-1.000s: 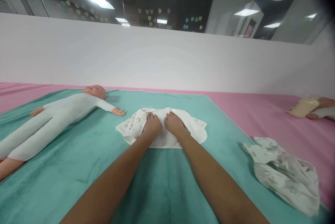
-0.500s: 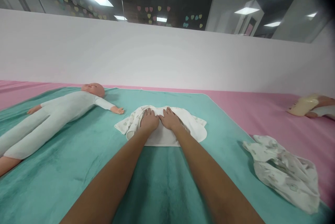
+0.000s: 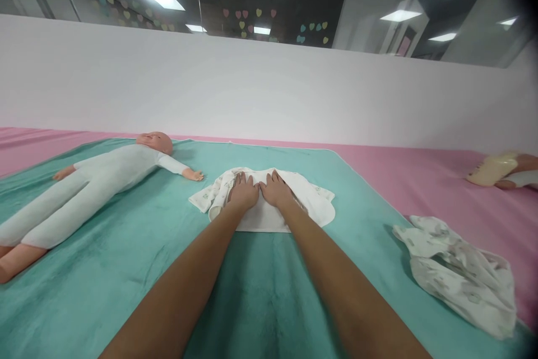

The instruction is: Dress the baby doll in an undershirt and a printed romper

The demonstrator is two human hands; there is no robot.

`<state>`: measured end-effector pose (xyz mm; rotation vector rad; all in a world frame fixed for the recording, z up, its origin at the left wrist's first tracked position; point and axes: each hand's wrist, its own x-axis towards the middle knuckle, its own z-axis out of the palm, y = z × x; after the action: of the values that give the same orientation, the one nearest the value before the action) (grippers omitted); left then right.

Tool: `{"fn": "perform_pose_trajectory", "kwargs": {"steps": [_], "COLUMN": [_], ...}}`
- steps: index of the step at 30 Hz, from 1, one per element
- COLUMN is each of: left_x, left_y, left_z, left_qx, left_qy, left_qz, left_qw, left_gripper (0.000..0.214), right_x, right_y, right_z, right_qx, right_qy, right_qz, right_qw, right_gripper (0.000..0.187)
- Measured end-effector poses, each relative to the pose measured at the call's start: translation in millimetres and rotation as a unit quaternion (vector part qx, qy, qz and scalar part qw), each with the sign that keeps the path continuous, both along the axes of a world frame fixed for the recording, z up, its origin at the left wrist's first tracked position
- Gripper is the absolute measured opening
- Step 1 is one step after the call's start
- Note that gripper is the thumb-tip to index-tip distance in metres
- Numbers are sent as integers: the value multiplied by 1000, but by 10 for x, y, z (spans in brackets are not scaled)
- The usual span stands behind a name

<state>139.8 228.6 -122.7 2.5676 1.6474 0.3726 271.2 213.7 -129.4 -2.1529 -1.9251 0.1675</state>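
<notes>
Two hands pressing a small white garment flat on a teal blanket.

Both forearms are reaching out from the near edge of the desk, and the left hand (image 3: 242,194) and right hand (image 3: 275,191) are lying palm-down side by side on the garment's (image 3: 313,203) middle, fingers (image 3: 242,181) stretched out and close together, pinching nothing. The garment is sitting toward the far edge of the teal blanket (image 3: 252,297); its left sleeve is bunching, so smoothing would likely go best with flat palms sliding outward from the centre. A crumpled printed cloth (image 3: 458,275) is lying near the right edge, and a doll (image 3: 105,180) in white is lying on its back at the left. Farther off, the pink desk cover (image 3: 420,180) is running to a white partition (image 3: 252,90), with paper hearts (image 3: 247,13) hanging beyond.
</notes>
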Motion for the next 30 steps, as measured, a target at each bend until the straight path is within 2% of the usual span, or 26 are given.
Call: {"fn": "perform_pose_trajectory", "kwargs": {"steps": [7, 15, 19, 24, 27, 30], "left_x": [-69, -175, -352, -676, -795, -874], "left_y": [-199, -470, -589, -759, -826, -804], "left_z": [21, 64, 37, -16, 61, 233], "left_qx": [-20, -23, -9, 62, 64, 66], "left_qy": [-2, 22, 38, 34, 0, -56], "left_qz": [-8, -29, -81, -174, -204, -155], "left_qw": [1000, 999, 996, 982, 977, 984], "left_gripper": [59, 57, 55, 52, 44, 37], "right_x": [-58, -106, -108, -72, -30, 45], "right_y": [-273, -632, -891, -1390, -1612, -1703], "right_z": [-5, 15, 53, 106, 169, 275], "right_qx": [0, 11, 8, 35, 20, 23], "right_qy": [-14, -35, -37, -16, 22, 77], "right_qz": [3, 38, 81, 163, 214, 219], "right_qw": [1000, 999, 996, 986, 976, 972], "right_gripper": [69, 71, 72, 68, 63, 58]}}
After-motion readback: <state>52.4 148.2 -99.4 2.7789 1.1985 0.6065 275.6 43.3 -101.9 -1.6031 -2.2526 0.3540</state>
